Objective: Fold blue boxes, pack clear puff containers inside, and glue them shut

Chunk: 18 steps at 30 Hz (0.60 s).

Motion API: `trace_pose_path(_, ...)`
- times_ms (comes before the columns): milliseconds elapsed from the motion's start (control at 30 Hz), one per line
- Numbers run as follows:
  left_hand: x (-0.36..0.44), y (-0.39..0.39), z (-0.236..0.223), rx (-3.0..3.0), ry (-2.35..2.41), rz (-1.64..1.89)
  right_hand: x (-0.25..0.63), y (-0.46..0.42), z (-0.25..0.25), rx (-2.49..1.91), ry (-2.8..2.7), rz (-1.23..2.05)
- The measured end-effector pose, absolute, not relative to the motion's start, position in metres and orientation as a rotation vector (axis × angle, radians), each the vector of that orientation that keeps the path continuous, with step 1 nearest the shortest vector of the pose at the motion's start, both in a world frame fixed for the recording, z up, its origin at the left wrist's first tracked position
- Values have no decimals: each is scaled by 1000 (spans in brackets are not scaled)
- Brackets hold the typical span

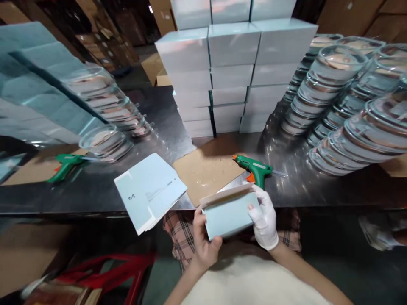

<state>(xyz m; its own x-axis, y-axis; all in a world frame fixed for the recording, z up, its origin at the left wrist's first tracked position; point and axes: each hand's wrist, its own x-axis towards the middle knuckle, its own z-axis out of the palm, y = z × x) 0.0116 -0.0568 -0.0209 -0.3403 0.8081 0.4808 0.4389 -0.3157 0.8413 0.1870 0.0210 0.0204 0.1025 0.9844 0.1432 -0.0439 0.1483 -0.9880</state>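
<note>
Between my two hands is a small light-blue cardboard box [231, 215], held over my lap at the table's front edge. Its long flap stands up along the far side. My bare left hand [205, 239] grips the left end, thumb on the near side. On the right end, my right hand [264, 218] in a white glove closes round the box, a bare thumb tip showing against its face. Just beyond, a green glue gun [254, 167] with an orange trigger lies on the table. To the left rests a pile of flat light-blue box blanks [150, 192].
A brown cardboard sheet [206, 169] lies on the dark metal table [152, 106]. White boxes [233, 46] are stacked high at the back. Stacked clear round containers [359, 131] stand at right, more [104, 142] at left. Another green glue gun [66, 166] lies far left.
</note>
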Motion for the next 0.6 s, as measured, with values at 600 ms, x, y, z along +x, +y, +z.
trace_pose_path(600, -14, -31, -4, 1528, 1613, 1583, 256, 126, 16, -1819, -1100, 1340)
